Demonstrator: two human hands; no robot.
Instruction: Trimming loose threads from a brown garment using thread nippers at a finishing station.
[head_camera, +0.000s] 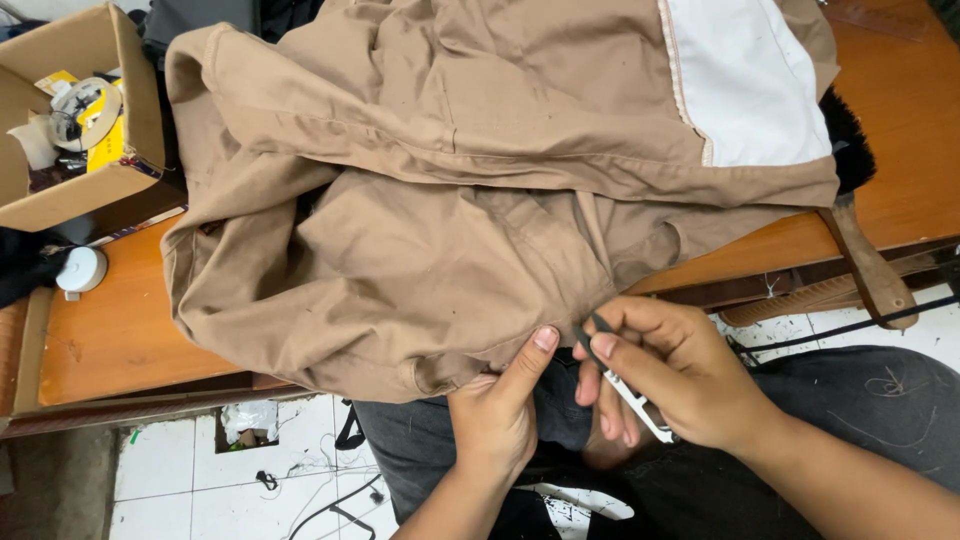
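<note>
Tan cotton makes up the one garment (440, 200) here, a crumpled work piece spread over an orange wooden table (120, 340), its near edge hanging off the table's front toward the person's lap. One white lining panel (750, 80) shows at its far right.

Two hands work at that near hem. The left hand (495, 415) pinches the cloth edge, thumb pressed flat up against the fabric and the other fingers curled shut under it. The right hand (670, 375), just to the right and almost touching the left, is closed around one small thread snip (625, 385): its dark tip sits between thumb and forefinger right at the hem, and its pale handle runs back under the curled fingers.

Under the garment's right side lies one brush (860, 230), with black bristles far and a wooden handle pointing near, overhanging the table edge. At the far left stands one open cardboard box (70, 120) holding tape rolls and small odds and ends; just near it sits one round white object (80, 268). The person's dark trousers (870, 400) fill the near right, over a white tiled floor (190, 470).
</note>
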